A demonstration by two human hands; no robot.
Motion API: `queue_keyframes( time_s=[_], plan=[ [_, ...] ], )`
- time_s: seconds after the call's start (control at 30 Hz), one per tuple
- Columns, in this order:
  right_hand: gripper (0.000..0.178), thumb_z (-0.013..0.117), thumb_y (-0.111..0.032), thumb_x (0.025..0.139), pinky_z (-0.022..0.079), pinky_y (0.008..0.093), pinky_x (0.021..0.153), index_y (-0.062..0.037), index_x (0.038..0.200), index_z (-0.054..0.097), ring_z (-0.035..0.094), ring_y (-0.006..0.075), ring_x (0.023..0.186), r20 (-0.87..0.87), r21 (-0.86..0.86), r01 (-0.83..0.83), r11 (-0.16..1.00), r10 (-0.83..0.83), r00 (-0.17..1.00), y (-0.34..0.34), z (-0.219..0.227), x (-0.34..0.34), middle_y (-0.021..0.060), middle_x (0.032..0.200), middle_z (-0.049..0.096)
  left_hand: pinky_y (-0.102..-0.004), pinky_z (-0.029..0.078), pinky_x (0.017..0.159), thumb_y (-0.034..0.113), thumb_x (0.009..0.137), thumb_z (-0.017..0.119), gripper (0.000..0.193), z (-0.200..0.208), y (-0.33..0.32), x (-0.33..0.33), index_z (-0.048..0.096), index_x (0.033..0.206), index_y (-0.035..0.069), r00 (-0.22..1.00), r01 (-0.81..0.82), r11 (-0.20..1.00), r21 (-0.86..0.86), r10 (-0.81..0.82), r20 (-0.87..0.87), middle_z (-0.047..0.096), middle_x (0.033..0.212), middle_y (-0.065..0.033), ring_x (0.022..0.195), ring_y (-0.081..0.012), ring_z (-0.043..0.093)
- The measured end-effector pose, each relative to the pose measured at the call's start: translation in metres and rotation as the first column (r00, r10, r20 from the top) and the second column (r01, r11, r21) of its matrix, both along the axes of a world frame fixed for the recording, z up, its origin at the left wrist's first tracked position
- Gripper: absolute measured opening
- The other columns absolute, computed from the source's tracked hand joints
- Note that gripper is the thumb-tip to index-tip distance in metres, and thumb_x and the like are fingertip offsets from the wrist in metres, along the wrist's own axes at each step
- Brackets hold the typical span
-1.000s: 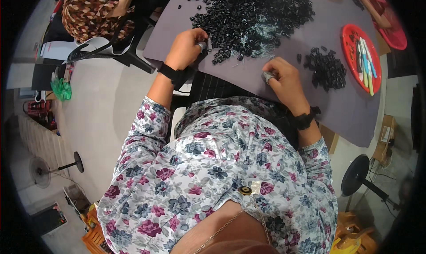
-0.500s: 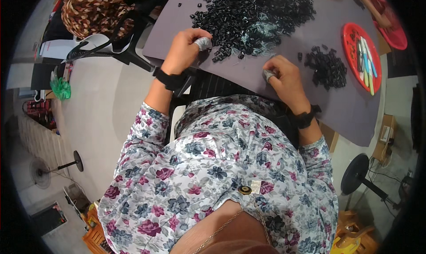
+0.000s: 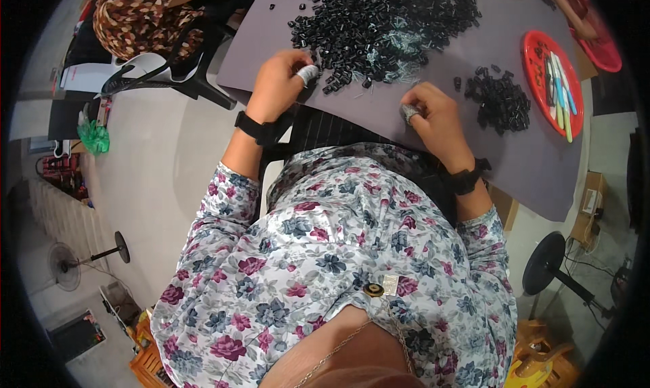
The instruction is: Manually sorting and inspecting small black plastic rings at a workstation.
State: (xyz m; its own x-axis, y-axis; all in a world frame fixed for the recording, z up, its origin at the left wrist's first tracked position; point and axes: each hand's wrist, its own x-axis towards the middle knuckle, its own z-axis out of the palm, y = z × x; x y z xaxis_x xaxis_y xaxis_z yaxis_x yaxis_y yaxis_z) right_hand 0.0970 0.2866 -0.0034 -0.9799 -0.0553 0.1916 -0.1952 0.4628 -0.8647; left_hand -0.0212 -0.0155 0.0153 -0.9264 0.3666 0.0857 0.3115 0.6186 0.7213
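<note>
A large pile of small black plastic pieces [image 3: 379,22] covers the far middle of the grey table [image 3: 257,49]. Thin pale greenish slivers [image 3: 404,42] lie scattered among them. At the pile's near left edge is my left hand [image 3: 276,83], its fingers curled in toward a thumb wrapped in greyish covering. Small black pieces lie right beside its fingertips; whether one is pinched cannot be seen. My right hand [image 3: 435,116] is over the table's near edge, closed, with a similarly wrapped thumb against bent fingers. Anything inside it is hidden.
To the right sit a smaller heap of black pieces [image 3: 497,100] and a red tray [image 3: 533,46] holding several slim pen-like tools [image 3: 560,90]. A co-worker's arm [image 3: 575,15] shows at far right. Another person in patterned clothing [image 3: 135,22] sits at far left beside a dark chair [image 3: 210,70].
My left hand has drawn slightly back and left, its thumb tilting more upright near the pile's edge. My right hand stays almost where it was.
</note>
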Motion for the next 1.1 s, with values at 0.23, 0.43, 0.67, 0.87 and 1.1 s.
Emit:
queue_keyframes(
  time_s=[0.23,0.43,0.67,0.87,1.1],
  plan=[
    [0.017,0.066,0.002,0.082,0.051,0.0333,0.07,0.0,0.099,0.066,0.063,0.0239,0.073,-0.004,0.025,0.009,1.0,-0.009,1.0,-0.001,0.004,0.0,0.0114,0.089,0.063,-0.0461,0.052,0.076,0.007,0.085,0.069,0.014,0.011,0.014,0.0,0.068,0.097,0.001,0.97,0.113,0.945,-0.306,-0.171,-0.171,0.067,0.093,-0.0166,0.087,-0.0376,0.066],
    [0.015,0.067,0.0,0.084,0.051,0.0332,0.069,-0.0004,0.099,0.066,0.064,0.0236,0.074,-0.025,-0.002,0.01,1.0,-0.01,1.0,-0.002,0.003,0.002,0.0111,0.089,0.063,-0.0404,0.052,0.071,0.0,0.085,0.067,0.015,0.009,0.016,-0.002,0.067,0.1,0.002,0.991,0.047,0.983,-0.179,-0.069,-0.118,0.069,0.091,-0.0164,0.08,-0.0334,0.067],
    [0.012,0.067,0.002,0.088,0.051,0.0261,0.072,-0.0005,0.099,0.069,0.064,0.0101,0.081,0.146,-0.324,-0.002,0.946,0.052,0.988,0.005,-0.003,-0.004,0.0019,0.09,0.068,-0.0242,0.051,0.073,-0.001,0.096,0.065,0.011,0.028,0.036,0.008,0.071,0.104,0.001,0.943,0.055,0.878,0.475,-0.202,0.264,0.071,0.089,-0.0004,0.081,-0.0081,0.065],
    [0.016,0.065,0.006,0.088,0.051,0.0213,0.078,0.0,0.102,0.07,0.064,0.0052,0.087,0.064,-0.597,-0.057,0.8,0.118,0.991,-0.01,0.024,-0.003,-0.0011,0.093,0.07,-0.0226,0.053,0.081,0.0,0.095,0.069,0.016,0.029,0.057,0.032,0.073,0.111,0.0,0.787,0.06,0.779,0.625,-0.422,0.45,0.074,0.098,-0.0025,0.087,-0.0089,0.067],
    [0.021,0.06,0.011,0.084,0.051,0.0214,0.078,0.0,0.1,0.069,0.065,0.0047,0.087,0.008,-0.654,-0.119,0.747,0.163,0.987,-0.019,0.021,-0.006,-0.0005,0.093,0.071,-0.0229,0.054,0.082,0.0,0.096,0.065,0.017,0.026,0.072,0.038,0.073,0.111,0.001,0.747,0.132,0.729,0.672,-0.519,0.416,0.074,0.1,-0.0029,0.089,-0.0085,0.068]
  ],
)
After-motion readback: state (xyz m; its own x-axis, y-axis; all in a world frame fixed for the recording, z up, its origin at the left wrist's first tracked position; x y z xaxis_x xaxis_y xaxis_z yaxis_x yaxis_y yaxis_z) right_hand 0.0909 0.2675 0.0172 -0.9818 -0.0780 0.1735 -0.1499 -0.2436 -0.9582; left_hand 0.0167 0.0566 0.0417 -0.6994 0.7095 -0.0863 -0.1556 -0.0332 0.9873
